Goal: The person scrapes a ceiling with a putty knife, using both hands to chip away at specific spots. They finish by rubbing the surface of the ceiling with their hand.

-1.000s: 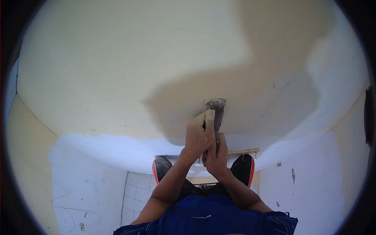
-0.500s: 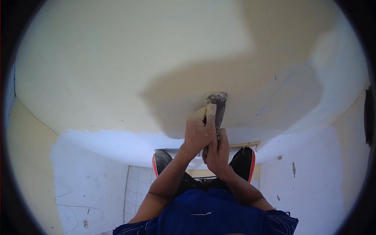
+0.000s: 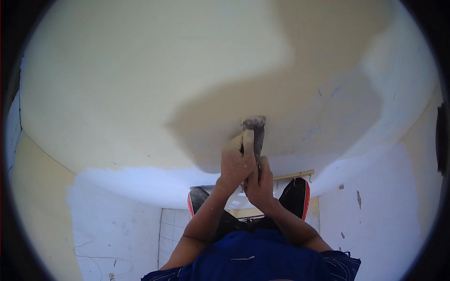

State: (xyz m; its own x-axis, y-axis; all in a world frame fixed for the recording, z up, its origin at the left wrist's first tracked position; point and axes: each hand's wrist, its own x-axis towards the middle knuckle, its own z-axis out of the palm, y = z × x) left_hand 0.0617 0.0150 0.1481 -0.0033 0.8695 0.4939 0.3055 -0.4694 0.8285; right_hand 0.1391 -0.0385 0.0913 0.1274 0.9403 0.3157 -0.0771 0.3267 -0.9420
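A scraper (image 3: pixel 254 122) with a dark, whitish-smeared blade lies with its top edge against the cream wall (image 3: pixel 140 84). My left hand (image 3: pixel 236 161), dusted with pale powder, is closed on the scraper, one finger stretched along the blade. Lower and to the right, my right hand (image 3: pixel 260 185) is closed round the handle end, close against my left hand. The handle is mostly hidden by the fingers. Bluish marks (image 3: pixel 311 133) show on the shaded wall to the right of the blade.
A wooden strip (image 3: pixel 293 175) with hooks is behind my right hand, near my knees. White paint (image 3: pixel 140 175) covers the lower wall. Side walls stand left and right, the right one (image 3: pixel 370 201) with grey patches. Tiles (image 3: pixel 169 227) show at lower left, near a thin cable (image 3: pixel 101 257).
The scraper blade has shifted slightly left and down in view, with both hands still on the tool. The whole view has tilted a little, moving the walls and legs slightly.
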